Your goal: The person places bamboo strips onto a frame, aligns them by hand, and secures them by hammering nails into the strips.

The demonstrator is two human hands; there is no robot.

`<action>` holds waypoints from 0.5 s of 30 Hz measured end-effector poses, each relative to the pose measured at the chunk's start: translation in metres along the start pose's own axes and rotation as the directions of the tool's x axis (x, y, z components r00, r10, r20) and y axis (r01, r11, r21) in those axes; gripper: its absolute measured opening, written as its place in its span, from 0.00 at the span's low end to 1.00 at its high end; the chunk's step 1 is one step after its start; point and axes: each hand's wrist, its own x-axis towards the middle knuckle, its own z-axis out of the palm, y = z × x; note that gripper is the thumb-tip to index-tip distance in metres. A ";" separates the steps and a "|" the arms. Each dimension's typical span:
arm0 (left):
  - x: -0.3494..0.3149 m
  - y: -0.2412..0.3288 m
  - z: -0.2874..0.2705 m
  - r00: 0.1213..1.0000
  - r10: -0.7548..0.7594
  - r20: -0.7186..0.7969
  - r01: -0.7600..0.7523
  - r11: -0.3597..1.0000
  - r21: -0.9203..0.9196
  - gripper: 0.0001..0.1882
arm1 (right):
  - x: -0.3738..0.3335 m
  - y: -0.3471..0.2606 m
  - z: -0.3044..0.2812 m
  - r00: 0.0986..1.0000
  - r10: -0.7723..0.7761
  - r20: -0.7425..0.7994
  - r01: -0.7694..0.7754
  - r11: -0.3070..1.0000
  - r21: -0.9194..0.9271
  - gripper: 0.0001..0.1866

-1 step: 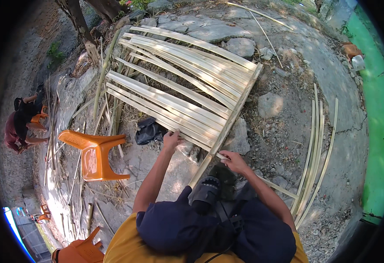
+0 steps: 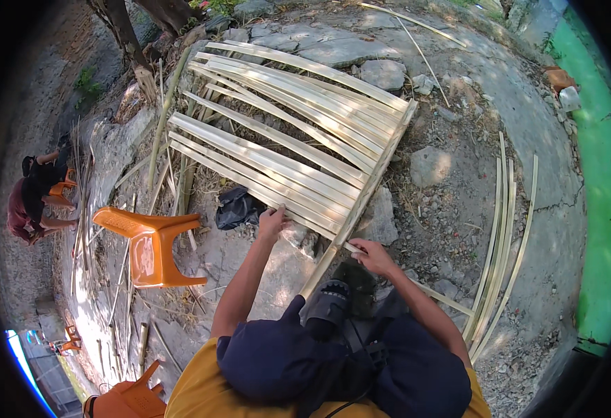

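Observation:
Pale bamboo strips [image 2: 264, 150] lie side by side, fanned out across the ground, their right ends meeting a bamboo crosspiece [image 2: 372, 188]. My left hand [image 2: 272, 223] has its fingers closed on the nearest bamboo strip [image 2: 305, 223], around the middle of its length. At that strip's right end, just past the crosspiece, my right hand [image 2: 372, 256] pinches the tip between thumb and fingers. The crosspiece runs on toward my feet, between my two hands. My shoe [image 2: 328, 306] stands close to its near end.
An orange plastic chair [image 2: 149, 258] stands at the left, near a black plastic bag [image 2: 238, 207]. Several loose strips [image 2: 504, 244] lie on the right. Rocks [image 2: 383, 74] surround the strips. Farther left, a person [image 2: 30, 198] bends forward. A green surface [image 2: 601, 174] borders the right side.

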 end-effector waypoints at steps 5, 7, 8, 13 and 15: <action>0.016 -0.004 -0.029 0.997 0.057 -0.047 -0.061 0.995 -0.076 0.15 | -0.015 0.004 -0.019 0.999 -0.021 -0.047 0.015 0.991 -0.132 0.24; 0.018 0.007 -0.051 0.989 0.058 -0.140 -0.076 0.988 -0.131 0.13 | -0.036 0.015 -0.037 0.998 0.008 -0.054 -0.016 0.988 -0.152 0.25; 0.023 0.016 -0.064 0.988 0.055 -0.143 -0.075 0.988 -0.137 0.12 | -0.047 0.021 -0.048 0.998 0.029 -0.061 -0.040 0.983 -0.177 0.26; 0.056 0.063 -0.104 0.957 0.156 -0.245 -0.196 0.969 -0.151 0.13 | -0.107 0.057 -0.075 0.981 -0.064 -0.186 -0.039 0.865 -0.500 0.24; 0.074 0.087 -0.132 0.923 0.203 -0.326 -0.248 0.963 -0.104 0.12 | -0.123 0.061 -0.077 0.977 -0.057 -0.207 -0.083 0.789 -0.609 0.23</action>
